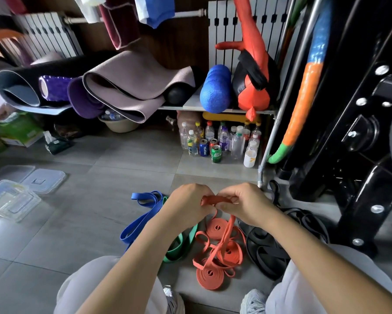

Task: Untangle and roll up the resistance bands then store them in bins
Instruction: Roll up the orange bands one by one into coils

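Note:
My left hand (189, 207) and my right hand (244, 203) pinch the same orange band (215, 199) between them, above the floor. Its loose length hangs down to a pile of orange bands (217, 250), where three flat coils lie among tangled loops. A blue band (140, 218) stretches along the floor at the left, partly under my left forearm. A green band (181, 245) lies beside it. To the right lies a heap of black bands (269, 252). Clear plastic bins (9, 200) sit on the floor at the far left.
Two clear lids (43, 180) lie by the bins. Several bottles and cans (217, 141) stand under a shelf holding rolled mats (122, 87) and a blue foam roller (215, 89). A black metal rack (349, 155) fills the right side. My knees and shoes frame the bottom.

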